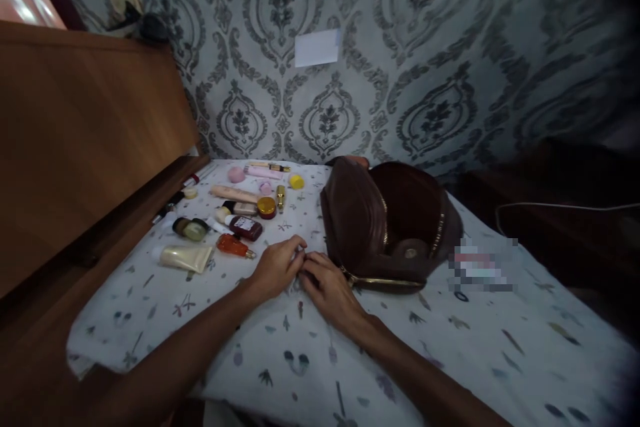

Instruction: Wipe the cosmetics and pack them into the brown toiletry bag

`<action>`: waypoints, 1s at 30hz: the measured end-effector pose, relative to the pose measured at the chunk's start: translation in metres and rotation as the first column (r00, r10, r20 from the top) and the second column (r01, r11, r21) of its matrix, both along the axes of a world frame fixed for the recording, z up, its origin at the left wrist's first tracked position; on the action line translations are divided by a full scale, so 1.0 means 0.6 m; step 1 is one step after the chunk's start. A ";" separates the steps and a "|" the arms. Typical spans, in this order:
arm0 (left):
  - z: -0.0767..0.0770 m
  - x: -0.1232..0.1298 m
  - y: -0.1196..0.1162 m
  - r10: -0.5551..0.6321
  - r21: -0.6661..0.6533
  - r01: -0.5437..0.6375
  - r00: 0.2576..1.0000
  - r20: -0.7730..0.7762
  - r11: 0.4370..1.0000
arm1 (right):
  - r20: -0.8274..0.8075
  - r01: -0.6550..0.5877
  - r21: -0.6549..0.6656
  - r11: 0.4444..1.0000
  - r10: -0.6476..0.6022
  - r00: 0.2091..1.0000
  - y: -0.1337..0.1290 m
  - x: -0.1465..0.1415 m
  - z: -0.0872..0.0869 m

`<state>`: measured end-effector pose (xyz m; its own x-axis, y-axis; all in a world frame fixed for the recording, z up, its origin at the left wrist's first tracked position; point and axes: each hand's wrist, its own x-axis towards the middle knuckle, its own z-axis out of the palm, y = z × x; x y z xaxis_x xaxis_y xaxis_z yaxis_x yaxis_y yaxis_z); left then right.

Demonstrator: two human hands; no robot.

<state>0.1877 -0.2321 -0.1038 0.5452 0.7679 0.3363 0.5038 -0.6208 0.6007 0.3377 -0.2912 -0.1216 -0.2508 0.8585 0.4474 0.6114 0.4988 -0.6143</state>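
Observation:
My left hand (277,268) and my right hand (329,287) meet at the fingertips, low over the patterned white cloth (295,383). The left fingers are curled with thumb and fingers close together. My right fingers bend inward toward them. Whatever lies between the fingertips, if anything, is too small to make out. Right beside my right hand stands a brown leather bag (355,213), its zipped top gaping. To the left of my left hand lie an orange bottle (233,245), a dark red bottle (244,227) and a cream tube (183,257).
More cosmetics lie at the back left, among them a gold lipstick (281,197), an amber jar (267,207), a yellow round item (297,181) and a pink tube (263,173). A wooden board (90,140) rises at left. Behind is patterned wallpaper (330,113); a blurred-out packet (480,267) lies right.

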 end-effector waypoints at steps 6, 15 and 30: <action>-0.001 -0.005 0.003 0.010 -0.018 -0.010 1.000 0.008 1.000 | 0.030 0.002 -0.049 0.999 0.000 1.000 0.003 -0.003 0.003; -0.006 -0.010 0.017 0.043 -0.075 -0.033 0.991 0.129 0.997 | -0.044 0.013 -0.097 0.995 -0.018 0.999 0.026 -0.004 0.010; 0.025 -0.024 0.019 0.078 0.160 -0.153 0.913 0.401 0.975 | -0.499 0.111 -0.201 0.973 -0.199 0.844 0.155 -0.063 0.008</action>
<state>0.1736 -0.2208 -0.0888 0.2527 0.7213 0.6449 0.3277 -0.6909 0.6444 0.2998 -0.1980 -0.1170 0.1184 0.9367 0.3294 0.2483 0.2932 -0.9232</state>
